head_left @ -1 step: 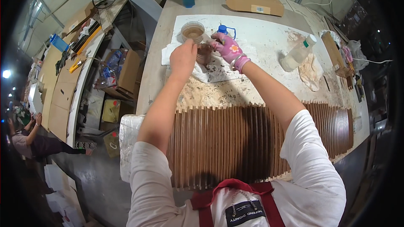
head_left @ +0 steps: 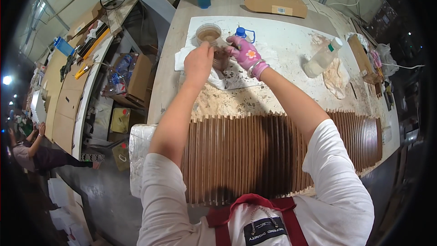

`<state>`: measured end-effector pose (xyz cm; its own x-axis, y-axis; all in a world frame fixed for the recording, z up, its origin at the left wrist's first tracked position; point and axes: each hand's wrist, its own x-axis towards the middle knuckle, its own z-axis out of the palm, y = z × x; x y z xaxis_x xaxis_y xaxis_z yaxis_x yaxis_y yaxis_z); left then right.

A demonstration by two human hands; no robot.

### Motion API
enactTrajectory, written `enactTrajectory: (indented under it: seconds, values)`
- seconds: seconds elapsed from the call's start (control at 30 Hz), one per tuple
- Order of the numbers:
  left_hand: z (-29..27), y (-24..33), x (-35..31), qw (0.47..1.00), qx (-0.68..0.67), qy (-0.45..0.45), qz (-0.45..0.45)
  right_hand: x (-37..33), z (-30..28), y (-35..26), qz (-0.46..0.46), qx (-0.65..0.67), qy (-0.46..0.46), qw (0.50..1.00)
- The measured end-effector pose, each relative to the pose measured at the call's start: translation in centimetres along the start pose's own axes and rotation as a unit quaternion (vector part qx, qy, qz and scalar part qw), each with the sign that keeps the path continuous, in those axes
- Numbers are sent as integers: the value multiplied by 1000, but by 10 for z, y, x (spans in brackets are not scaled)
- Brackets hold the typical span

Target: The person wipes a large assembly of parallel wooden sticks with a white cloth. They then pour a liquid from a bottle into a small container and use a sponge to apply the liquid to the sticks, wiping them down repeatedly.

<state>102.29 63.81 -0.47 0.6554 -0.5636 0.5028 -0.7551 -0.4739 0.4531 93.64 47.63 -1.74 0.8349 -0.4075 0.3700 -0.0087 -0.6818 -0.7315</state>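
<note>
Left grip: the bare left hand (head_left: 198,64) has its fingers drawn together, seemingly pinching the left rim of the brown-stained cup (head_left: 220,63).
Right grip: the right hand (head_left: 248,53), in a pink glove, bends its fingers narrowly at the cup's right side; whether they hold it, I cannot tell. The glove probably guards against stains.
Cup: between both hands, probably held from two sides for steadiness; its tilt is unclear.
Cloth: white, flecked brown, below and left of the cup; likely there to catch drips. (head_left: 180,58) marks the cloth's left part.
Tub: round, with brown contents, just beyond the cup, handily near. Its rim (head_left: 208,24) faces up.
Wooden strips (head_left: 236,155): nearer the person than the cup, packed side by side, presumably to keep them orderly.
Bottle (head_left: 318,62): well right of the cup, leaning, on the desk (head_left: 223,8).
</note>
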Motion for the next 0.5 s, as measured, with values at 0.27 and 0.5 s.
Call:
enactTrajectory:
  seconds: [0.27, 0.5]
  values:
    - [5, -6, -6, 999, -27, 11, -32, -12, -12, -11, 198, 146, -148, 958]
    - [-2, 0, -2, 999, -38, 8, -35, -13, -16, 17, 266, 447, -88, 850]
